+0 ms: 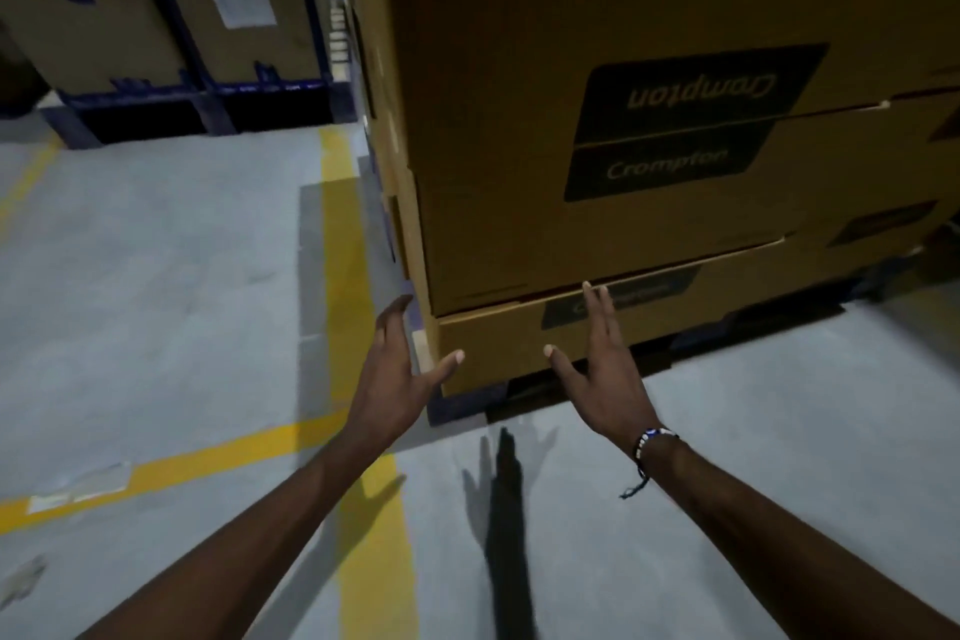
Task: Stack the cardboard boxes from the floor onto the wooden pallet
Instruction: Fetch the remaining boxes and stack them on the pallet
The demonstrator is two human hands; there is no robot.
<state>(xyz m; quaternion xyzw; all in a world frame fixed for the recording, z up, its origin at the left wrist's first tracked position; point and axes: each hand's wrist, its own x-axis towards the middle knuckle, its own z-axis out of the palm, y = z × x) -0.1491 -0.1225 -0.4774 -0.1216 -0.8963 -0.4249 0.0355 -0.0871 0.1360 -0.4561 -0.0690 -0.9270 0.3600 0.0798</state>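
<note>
Below, grey floor (pixel 171 276) with yellow lines (pixel 340 234) (dim warehouse); left hand (pixel 395 374) and right hand (pixel 605 369) spread, empty.

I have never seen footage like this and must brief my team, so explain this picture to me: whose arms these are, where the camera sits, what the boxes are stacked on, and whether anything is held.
This is one view from a camera worn on a person's head, looking forward and down, so the two arms are the wearer's own. Ahead stands a stack of cardboard boxes printed "Crompton", resting on a dark pallet on the grey floor, which has yellow lines. The left hand is open beside the bottom box's corner; the right hand, with a beaded wristband, reaches flat towards its front. Neither holds anything. More boxes sit in blue racks behind.
</note>
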